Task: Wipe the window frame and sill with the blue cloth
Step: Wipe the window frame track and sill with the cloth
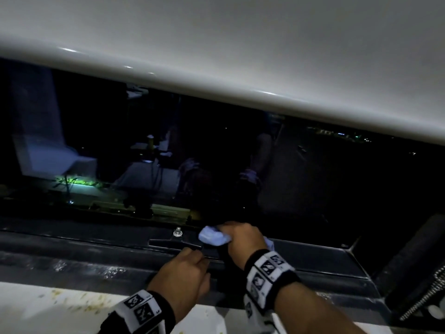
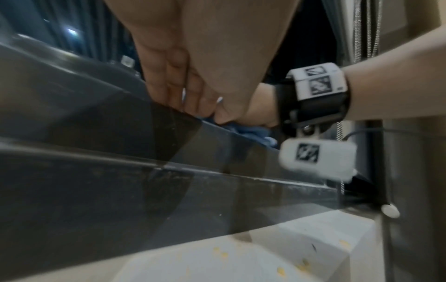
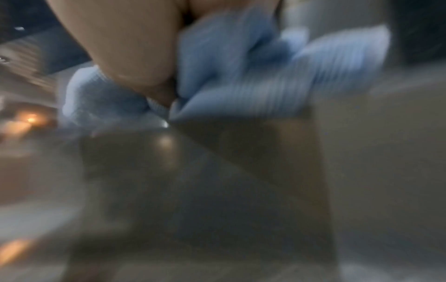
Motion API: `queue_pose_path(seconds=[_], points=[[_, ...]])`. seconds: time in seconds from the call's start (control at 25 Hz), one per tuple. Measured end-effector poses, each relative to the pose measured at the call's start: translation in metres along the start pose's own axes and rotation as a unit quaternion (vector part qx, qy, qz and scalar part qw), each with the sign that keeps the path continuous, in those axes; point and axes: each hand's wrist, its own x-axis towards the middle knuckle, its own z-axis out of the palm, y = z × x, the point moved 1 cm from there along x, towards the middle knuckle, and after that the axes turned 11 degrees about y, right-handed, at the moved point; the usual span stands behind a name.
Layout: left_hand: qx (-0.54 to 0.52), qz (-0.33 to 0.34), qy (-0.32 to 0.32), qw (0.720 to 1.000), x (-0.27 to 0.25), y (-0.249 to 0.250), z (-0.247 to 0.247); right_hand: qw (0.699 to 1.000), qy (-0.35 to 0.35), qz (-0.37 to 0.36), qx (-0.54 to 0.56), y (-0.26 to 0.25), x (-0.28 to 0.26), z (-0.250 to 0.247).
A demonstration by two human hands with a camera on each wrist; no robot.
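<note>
The blue cloth [image 1: 213, 236] is bunched in my right hand [image 1: 231, 235], which grips it and presses it on the dark bottom rail of the window frame [image 1: 96, 239], just under the black glass. In the blurred right wrist view the cloth [image 3: 217, 76] spreads around my right hand [image 3: 144, 82]. My left hand [image 1: 199, 257] is just to the left and nearer me, its fingertips resting on a ridge of the rail. From the left wrist, its fingers [image 2: 173, 89] lie fairly straight on that ridge, with the cloth [image 2: 243, 131] behind. The white sill [image 1: 60, 307] is speckled with yellow bits.
A small metal bolt [image 1: 177, 232] sticks up from the rail just left of the cloth. The dark right jamb [image 1: 409, 256] and a beaded metal chain [image 1: 423, 300] stand at the right. A broad white surface [image 1: 216, 44] overhangs the glass.
</note>
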Motion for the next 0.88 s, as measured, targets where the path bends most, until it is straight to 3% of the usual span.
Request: queue_pose_path(seconds=[0.2,0.32,0.4,0.48,0.6,0.68,0.72,0.88], points=[[-0.026,-0.04,-0.004,0.999,-0.002,-0.008,0.002,0.989,0.032,-0.125,0.079,-0.002,-0.032,0.012],[-0.019,-0.027,-0.003,0.999,0.0,-0.011,0.0,0.975,0.017,-0.133,0.176,0.016,-0.046,-0.003],[-0.022,-0.022,-0.009,0.999,0.0,-0.012,-0.003,0.98,0.064,-0.092,0.163,0.02,-0.03,-0.011],[-0.03,-0.024,-0.001,0.999,-0.001,-0.012,-0.002,0.994,0.06,-0.069,0.054,0.012,-0.027,-0.006],[-0.051,-0.04,0.006,0.998,-0.003,-0.012,-0.003,0.993,0.037,-0.107,0.038,-0.002,-0.053,0.007],[-0.053,-0.046,-0.002,0.998,-0.002,-0.011,-0.008,0.982,0.079,-0.163,0.055,0.006,-0.063,0.003],[-0.053,-0.048,-0.011,0.997,0.0,-0.01,-0.01,0.983,0.054,-0.165,0.06,0.009,-0.056,-0.005],[-0.064,-0.057,-0.025,0.996,-0.001,-0.011,-0.016,0.995,0.04,-0.085,0.024,0.001,-0.033,-0.005]])
